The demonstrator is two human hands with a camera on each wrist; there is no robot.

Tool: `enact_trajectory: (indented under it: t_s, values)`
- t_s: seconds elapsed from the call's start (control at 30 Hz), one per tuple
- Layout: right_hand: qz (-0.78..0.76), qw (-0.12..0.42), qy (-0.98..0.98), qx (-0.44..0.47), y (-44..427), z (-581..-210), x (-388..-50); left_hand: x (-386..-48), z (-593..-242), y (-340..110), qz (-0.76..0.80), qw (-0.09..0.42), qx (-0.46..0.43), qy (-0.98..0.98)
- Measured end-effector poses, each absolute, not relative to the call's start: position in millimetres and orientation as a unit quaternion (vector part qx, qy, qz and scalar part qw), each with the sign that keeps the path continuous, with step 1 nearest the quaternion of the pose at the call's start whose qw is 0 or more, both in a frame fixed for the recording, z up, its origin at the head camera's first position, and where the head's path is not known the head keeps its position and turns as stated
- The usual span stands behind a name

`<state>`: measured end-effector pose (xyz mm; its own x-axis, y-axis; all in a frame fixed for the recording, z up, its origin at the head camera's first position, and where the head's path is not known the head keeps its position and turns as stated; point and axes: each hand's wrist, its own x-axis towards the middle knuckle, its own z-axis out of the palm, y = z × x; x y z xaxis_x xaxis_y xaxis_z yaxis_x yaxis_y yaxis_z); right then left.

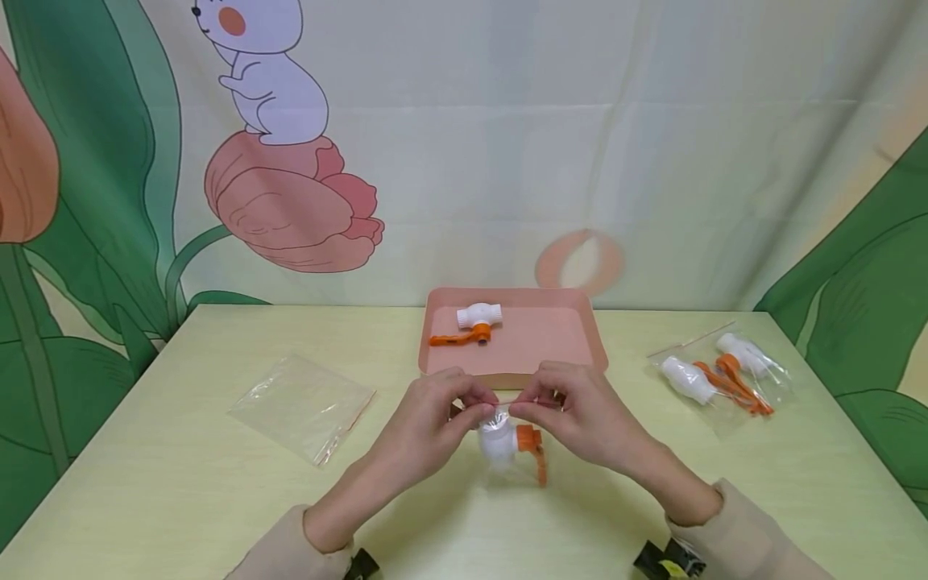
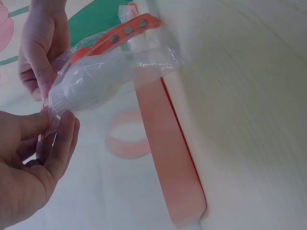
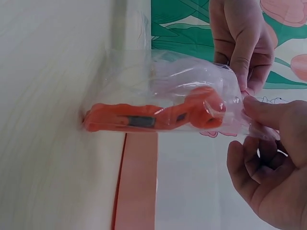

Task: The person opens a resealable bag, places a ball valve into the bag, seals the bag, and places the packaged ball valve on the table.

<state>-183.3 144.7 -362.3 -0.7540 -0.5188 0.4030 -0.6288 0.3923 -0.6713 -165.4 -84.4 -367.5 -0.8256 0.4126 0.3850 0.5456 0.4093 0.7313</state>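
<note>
Between my two hands hangs a clear zip bag [image 3: 127, 79] with a white plastic ball valve [image 1: 497, 441] inside, its orange handle [image 3: 165, 117] pointing down. My left hand [image 1: 441, 412] pinches the bag's top edge on the left, thumb against fingers. On the right, my right hand [image 1: 580, 415] pinches the same edge. The left wrist view shows the valve's ribbed white end [image 2: 58, 98] close below the fingertips. Just beyond the hands, a pink tray [image 1: 544, 330] holds an unbagged valve [image 1: 478, 316] with an orange handle.
To the left, a flat clear zip bag [image 1: 300, 407] lies on the pale table [image 1: 181, 499]. Two bagged valves [image 1: 689, 380] with orange handles lie at the right. A printed curtain [image 1: 464, 161] hangs behind the table's far edge.
</note>
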Motion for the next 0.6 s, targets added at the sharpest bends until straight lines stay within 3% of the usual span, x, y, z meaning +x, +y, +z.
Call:
enact_trajectory:
  t_s: [0.3, 0.6]
  values:
    - [0.415, 0.074, -0.839, 0.344, 151, -358, -184, -168, -369, -84, -0.433, 0.098, -0.296, -0.845]
    - [0.447, 0.037, -0.835, 0.318, 158, -359, -185, -172, -373, -87, -0.436, 0.097, -0.289, -0.847]
